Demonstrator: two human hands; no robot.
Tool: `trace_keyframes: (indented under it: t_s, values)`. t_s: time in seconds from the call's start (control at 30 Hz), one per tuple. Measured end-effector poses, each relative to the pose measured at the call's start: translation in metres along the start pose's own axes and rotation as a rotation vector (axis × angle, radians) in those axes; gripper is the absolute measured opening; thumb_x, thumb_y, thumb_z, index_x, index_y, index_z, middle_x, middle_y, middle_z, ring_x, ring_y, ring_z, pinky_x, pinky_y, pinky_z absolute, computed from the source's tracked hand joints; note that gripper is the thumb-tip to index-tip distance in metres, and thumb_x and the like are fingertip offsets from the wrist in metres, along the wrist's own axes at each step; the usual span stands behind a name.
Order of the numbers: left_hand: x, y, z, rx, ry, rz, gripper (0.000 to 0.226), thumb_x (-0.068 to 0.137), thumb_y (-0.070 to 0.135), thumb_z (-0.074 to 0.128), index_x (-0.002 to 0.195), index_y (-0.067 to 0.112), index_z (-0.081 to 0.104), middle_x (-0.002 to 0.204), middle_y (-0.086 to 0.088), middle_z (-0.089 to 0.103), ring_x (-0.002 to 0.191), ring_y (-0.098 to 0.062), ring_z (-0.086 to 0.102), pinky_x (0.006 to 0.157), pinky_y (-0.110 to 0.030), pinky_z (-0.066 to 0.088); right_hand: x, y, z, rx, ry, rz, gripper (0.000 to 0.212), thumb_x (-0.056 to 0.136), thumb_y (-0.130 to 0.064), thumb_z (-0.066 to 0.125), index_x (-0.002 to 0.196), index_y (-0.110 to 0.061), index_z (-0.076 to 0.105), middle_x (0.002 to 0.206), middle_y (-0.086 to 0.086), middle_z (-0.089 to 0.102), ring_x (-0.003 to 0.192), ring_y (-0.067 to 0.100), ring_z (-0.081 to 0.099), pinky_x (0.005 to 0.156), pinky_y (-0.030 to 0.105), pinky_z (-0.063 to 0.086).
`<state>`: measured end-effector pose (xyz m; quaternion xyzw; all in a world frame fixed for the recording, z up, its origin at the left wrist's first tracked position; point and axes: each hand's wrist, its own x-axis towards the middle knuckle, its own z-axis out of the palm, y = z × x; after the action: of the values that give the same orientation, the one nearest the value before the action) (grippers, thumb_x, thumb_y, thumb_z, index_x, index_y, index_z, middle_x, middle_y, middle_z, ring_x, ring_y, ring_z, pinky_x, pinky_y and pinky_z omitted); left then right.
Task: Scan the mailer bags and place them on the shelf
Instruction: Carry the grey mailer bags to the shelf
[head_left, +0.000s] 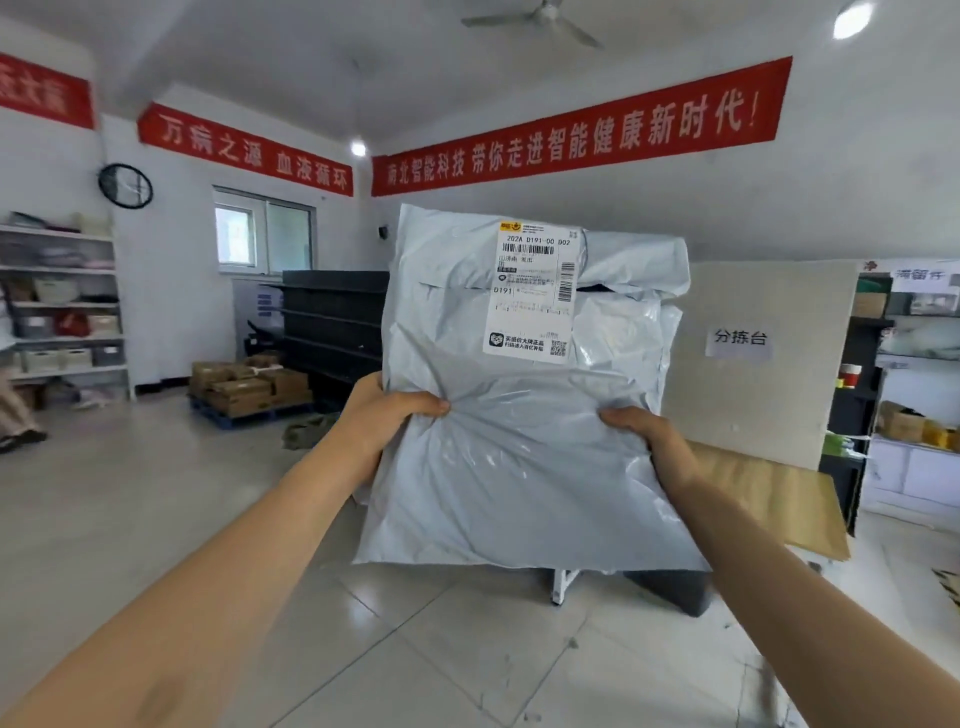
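White-walled stockroom, pale tiled floor (156, 519), long red banners with white characters (571, 130) under the ceiling. Round black wall clock (125, 186) at left, above white open shelving (62, 301) loaded with bins and parcels. Low dark shelf unit (332, 322) against the far wall under a window; stacked brown cardboard boxes (249, 384) on a blue pallet just beside it.

Large pale grey plastic mailer bag (519, 467) held upright in mid-air, centre of view, off the floor and on no shelf. White printed shipping label (535, 291) sits on its upper half, barcode side facing the camera.

Left grip (387, 415), a bare hand: clamped on the bag's left edge, thumb across the front, plastic puckered under it. Right grip (649, 436), a bare hand: clamped on the right edge at about the same height, thumb on the front.

Behind the bag at right: beige upright board with a paper sign (753, 364), flat brown cardboard sheet (769, 493) below it.
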<state>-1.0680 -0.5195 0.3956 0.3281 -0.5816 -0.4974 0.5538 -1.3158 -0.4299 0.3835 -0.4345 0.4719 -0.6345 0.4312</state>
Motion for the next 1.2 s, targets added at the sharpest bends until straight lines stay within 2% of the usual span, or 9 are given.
trace_keyframes:
  t_s: [0.23,0.37,0.43,0.53,0.67,0.77,0.9,1.1,1.2]
  values:
    - [0.092,-0.031,-0.064,0.085,0.297,0.039,0.033,0.062,-0.003,0.079,0.087,0.014,0.065,0.082,0.001,0.071,0.077,-0.014,0.067,0.065,-0.026,0.049,0.165,0.037,0.061,0.066,-0.301,0.049,0.016,0.081,-0.020,0.062,0.090,-0.010,0.071,0.073,0.012,0.073,0.059,0.028,0.069,0.062,0.031,0.053]
    - [0.151,-0.052,-0.127,0.111,0.435,0.058,0.066,0.047,0.007,0.085,0.109,0.003,0.063,0.097,-0.008,0.072,0.087,-0.022,0.069,0.071,-0.028,0.052,0.255,0.070,0.129,0.082,-0.395,0.062,0.029,0.065,-0.021,0.071,0.088,-0.004,0.072,0.080,0.017,0.070,0.067,0.033,0.066,0.069,0.035,0.054]
    - [0.181,-0.057,-0.159,0.129,0.479,0.062,0.047,0.055,0.000,0.083,0.098,0.005,0.065,0.082,0.000,0.075,0.079,-0.017,0.069,0.064,-0.024,0.051,0.298,0.079,0.166,0.063,-0.439,0.070,0.041,0.058,-0.022,0.071,0.093,-0.001,0.069,0.080,0.017,0.070,0.066,0.032,0.066,0.066,0.033,0.053]
    - [0.219,-0.061,-0.202,0.165,0.551,0.087,0.029,0.065,-0.007,0.076,0.083,0.012,0.064,0.061,0.010,0.072,0.068,-0.011,0.068,0.059,-0.022,0.050,0.357,0.093,0.222,0.067,-0.547,0.081,0.037,0.059,-0.022,0.072,0.091,-0.004,0.070,0.076,0.015,0.072,0.063,0.030,0.068,0.065,0.031,0.053]
    - [0.261,-0.072,-0.258,0.193,0.658,0.087,0.044,0.054,-0.001,0.082,0.094,0.008,0.068,0.087,-0.004,0.074,0.080,-0.017,0.069,0.072,-0.028,0.054,0.431,0.121,0.290,0.097,-0.670,0.084,0.026,0.071,-0.019,0.070,0.094,-0.006,0.070,0.077,0.013,0.073,0.064,0.028,0.070,0.064,0.031,0.053]
    - [0.289,-0.083,-0.295,0.237,0.724,0.110,0.033,0.067,-0.006,0.076,0.095,0.008,0.068,0.084,-0.001,0.075,0.072,-0.011,0.072,0.060,-0.022,0.056,0.484,0.148,0.342,0.161,-0.799,0.120,0.015,0.085,-0.013,0.059,0.095,-0.006,0.068,0.070,0.008,0.074,0.058,0.023,0.071,0.053,0.025,0.054]
    - [0.323,-0.103,-0.341,0.289,0.861,0.119,0.034,0.068,-0.006,0.075,0.099,0.006,0.068,0.095,-0.006,0.074,0.080,-0.015,0.072,0.063,-0.024,0.056,0.553,0.188,0.418,0.200,-0.984,0.148,0.017,0.088,-0.010,0.055,0.098,-0.005,0.068,0.072,0.006,0.075,0.060,0.022,0.072,0.050,0.024,0.055]
    - [0.366,-0.118,-0.405,0.292,1.112,0.135,0.055,0.054,0.003,0.081,0.107,0.004,0.066,0.101,-0.008,0.074,0.092,-0.026,0.070,0.074,-0.034,0.056,0.640,0.215,0.550,0.187,-1.273,0.203,0.016,0.088,-0.010,0.055,0.090,-0.008,0.071,0.075,0.007,0.075,0.063,0.021,0.072,0.054,0.023,0.056]
    - [0.370,-0.120,-0.437,0.328,1.226,0.122,0.052,0.051,0.007,0.080,0.101,0.007,0.068,0.093,-0.004,0.076,0.083,-0.021,0.072,0.066,-0.029,0.057,0.656,0.235,0.617,0.196,-1.406,0.263,0.014,0.085,-0.012,0.057,0.088,-0.010,0.071,0.072,0.006,0.075,0.060,0.021,0.071,0.053,0.023,0.055]
